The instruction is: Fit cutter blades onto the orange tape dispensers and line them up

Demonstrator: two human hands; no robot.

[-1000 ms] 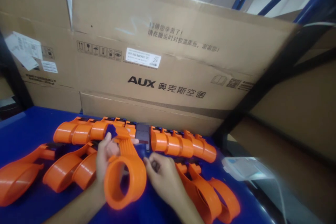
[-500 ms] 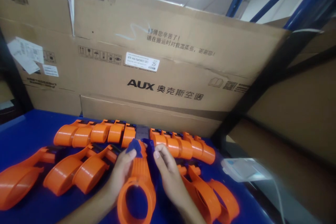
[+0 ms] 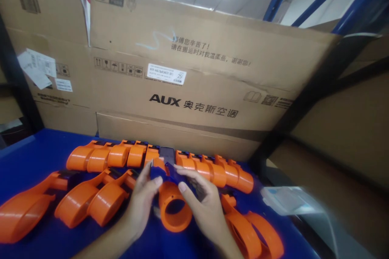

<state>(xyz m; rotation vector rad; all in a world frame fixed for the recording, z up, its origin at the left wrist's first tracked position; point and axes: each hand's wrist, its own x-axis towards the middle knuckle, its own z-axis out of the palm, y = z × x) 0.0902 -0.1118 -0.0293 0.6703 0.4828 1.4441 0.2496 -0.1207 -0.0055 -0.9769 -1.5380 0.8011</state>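
Note:
An orange plastic part with a ring end (image 3: 169, 191) is held between both hands, its ring facing me and tipped downward. My left hand (image 3: 144, 196) grips its top from the left, thumb on a dark blue plastic piece (image 3: 158, 173) there. My right hand (image 3: 202, 194) is closed on another dark blue plastic piece (image 3: 175, 175) at the right of the same top end. Whether the right piece is joined to the orange part I cannot tell. Fingertips behind the parts are hidden.
Several similar orange ring parts (image 3: 118, 156) line the back of the blue tabletop (image 3: 36, 149), with more at front left (image 3: 24, 214) and front right (image 3: 243, 226). A dark phone-like rectangle (image 3: 167, 153) stands mid-row. Cardboard (image 3: 194, 81) walls the back; a clear packet (image 3: 288, 200) lies right.
The orange part has tilted, so its ring is now higher, further right and looks shorter. My right hand's fingers have come over the right blue piece, nearer the left one.

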